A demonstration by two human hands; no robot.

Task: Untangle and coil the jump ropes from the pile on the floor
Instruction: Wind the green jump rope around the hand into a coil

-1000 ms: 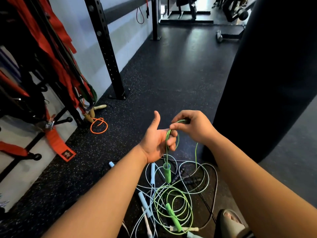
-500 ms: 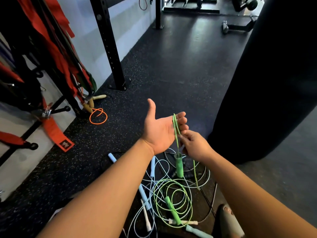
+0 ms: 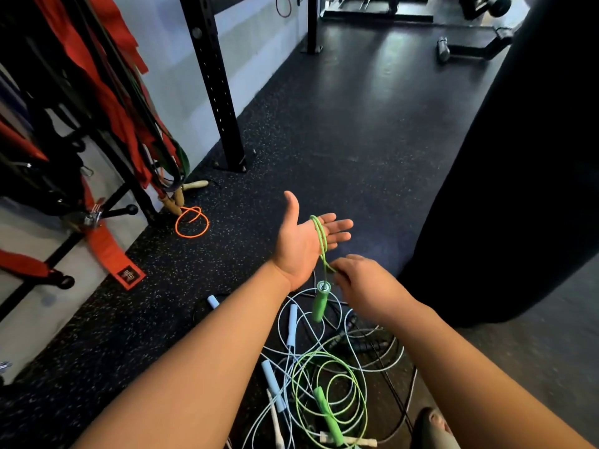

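My left hand (image 3: 306, 239) is held out flat, palm up, fingers straight. A green jump rope (image 3: 321, 241) is looped over its fingers and runs down across the palm. One green handle (image 3: 319, 301) dangles below the hand. My right hand (image 3: 359, 280) pinches the green cord just under the left palm. On the floor below lies the pile of ropes (image 3: 327, 377): green coils with a second green handle (image 3: 327, 409), pale blue cords and handles (image 3: 274, 384), and black cords.
An orange rope (image 3: 192, 222) with wooden handles lies by a black rack post (image 3: 217, 92). Red straps (image 3: 107, 92) hang on the rack at left. A black punching bag (image 3: 525, 157) stands close on the right. My sandalled foot (image 3: 432, 426) is beside the pile.
My right hand came down from above the left fingers to below the palm, laying green cord over the left hand. The left hand opened flat and rose slightly.
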